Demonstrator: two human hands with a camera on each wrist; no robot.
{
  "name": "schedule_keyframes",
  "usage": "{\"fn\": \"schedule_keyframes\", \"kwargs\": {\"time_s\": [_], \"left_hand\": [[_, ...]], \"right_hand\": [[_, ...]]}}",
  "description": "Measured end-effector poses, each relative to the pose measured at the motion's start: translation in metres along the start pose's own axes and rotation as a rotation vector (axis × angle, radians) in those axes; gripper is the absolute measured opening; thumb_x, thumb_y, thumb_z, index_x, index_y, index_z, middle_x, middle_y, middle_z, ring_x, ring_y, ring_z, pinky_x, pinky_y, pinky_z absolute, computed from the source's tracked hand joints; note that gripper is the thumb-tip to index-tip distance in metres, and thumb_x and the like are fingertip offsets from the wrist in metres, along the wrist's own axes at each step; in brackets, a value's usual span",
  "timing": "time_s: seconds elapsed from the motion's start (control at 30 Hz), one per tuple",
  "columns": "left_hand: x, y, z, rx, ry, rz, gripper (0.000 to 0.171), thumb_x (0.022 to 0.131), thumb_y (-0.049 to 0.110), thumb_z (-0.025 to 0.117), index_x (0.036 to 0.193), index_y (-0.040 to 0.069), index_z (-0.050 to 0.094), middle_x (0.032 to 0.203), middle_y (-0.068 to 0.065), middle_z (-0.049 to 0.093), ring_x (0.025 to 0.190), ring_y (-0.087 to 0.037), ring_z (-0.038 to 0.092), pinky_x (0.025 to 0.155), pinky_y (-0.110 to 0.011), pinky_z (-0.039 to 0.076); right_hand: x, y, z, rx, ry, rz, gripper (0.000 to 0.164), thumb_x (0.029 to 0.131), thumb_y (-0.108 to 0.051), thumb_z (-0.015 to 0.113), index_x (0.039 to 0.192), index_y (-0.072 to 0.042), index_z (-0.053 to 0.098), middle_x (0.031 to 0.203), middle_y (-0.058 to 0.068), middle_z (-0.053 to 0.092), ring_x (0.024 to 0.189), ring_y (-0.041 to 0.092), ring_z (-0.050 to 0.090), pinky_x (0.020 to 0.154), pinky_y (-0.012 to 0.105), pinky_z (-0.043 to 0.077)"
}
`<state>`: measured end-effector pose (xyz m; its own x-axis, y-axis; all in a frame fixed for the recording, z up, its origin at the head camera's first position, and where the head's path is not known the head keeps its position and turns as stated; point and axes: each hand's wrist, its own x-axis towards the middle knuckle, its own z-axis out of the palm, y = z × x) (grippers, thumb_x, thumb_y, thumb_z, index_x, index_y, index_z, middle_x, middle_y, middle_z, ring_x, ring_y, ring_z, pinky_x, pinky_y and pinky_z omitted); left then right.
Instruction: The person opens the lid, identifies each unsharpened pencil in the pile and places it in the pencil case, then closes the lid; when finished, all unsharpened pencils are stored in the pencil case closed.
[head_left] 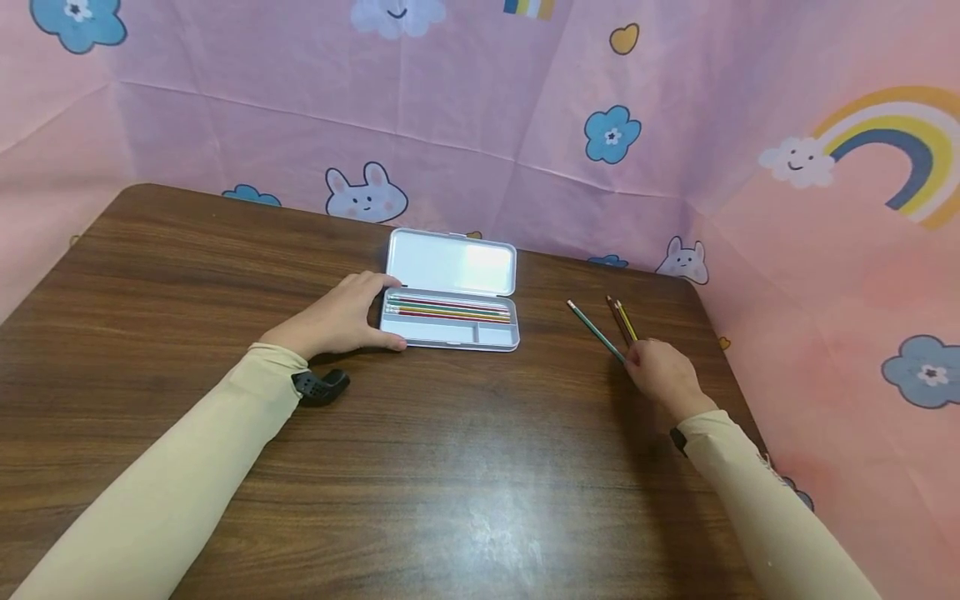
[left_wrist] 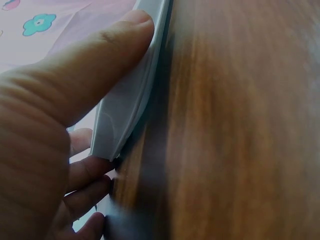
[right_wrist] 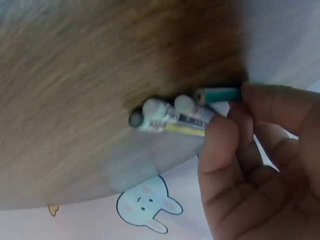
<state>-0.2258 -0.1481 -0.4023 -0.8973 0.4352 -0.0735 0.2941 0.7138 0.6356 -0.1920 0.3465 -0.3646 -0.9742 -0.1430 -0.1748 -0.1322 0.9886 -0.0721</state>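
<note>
A white pencil case (head_left: 438,332) lies with its lid (head_left: 450,260) folded back. Several coloured pencils (head_left: 450,310) lie along its rear compartment. My left hand (head_left: 341,315) grips the left end, thumb on the front edge and a finger at the hinge corner; the left wrist view shows the thumb against the case wall (left_wrist: 125,105). Off to the right, my right hand (head_left: 663,375) pinches the near ends of a teal pencil (head_left: 596,332), a yellow pencil (head_left: 627,321) and a brown pencil (head_left: 618,317). White eraser ends (right_wrist: 152,107) show close to the fingertips in the right wrist view.
The brown wooden table (head_left: 420,467) reaches back to a pink patterned cloth (head_left: 480,125) hung behind it. Another stretch of cloth (head_left: 847,275) runs along the right edge, close to the right forearm.
</note>
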Motion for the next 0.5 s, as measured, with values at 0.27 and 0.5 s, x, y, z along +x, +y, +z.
{"fn": "schedule_keyframes", "kwargs": {"time_s": [0.27,0.5], "left_hand": [[-0.0013,0.0011,-0.002,-0.001,-0.009,0.007,0.104,0.079,0.062,0.083,0.155,0.007,0.039,0.154,-0.019,0.042,0.142,-0.038,0.036,0.115,-0.063,0.034],[-0.0015,0.0012,-0.002,-0.002,-0.008,0.006,0.103,0.079,0.062,0.083,0.155,0.008,0.039,0.155,-0.019,0.042,0.143,-0.039,0.035,0.115,-0.063,0.033]], "right_hand": [[-0.002,-0.005,0.006,-0.059,0.053,-0.05,0.004,0.096,-0.005,0.068,0.096,-0.003,0.071,0.085,0.013,0.064,0.075,0.029,0.061,0.067,0.049,0.053],[-0.0007,-0.002,0.0084,-0.06,0.047,-0.096,0.009,0.097,-0.003,0.067,0.089,-0.005,0.062,0.081,0.011,0.06,0.071,0.029,0.058,0.064,0.048,0.05]]}}
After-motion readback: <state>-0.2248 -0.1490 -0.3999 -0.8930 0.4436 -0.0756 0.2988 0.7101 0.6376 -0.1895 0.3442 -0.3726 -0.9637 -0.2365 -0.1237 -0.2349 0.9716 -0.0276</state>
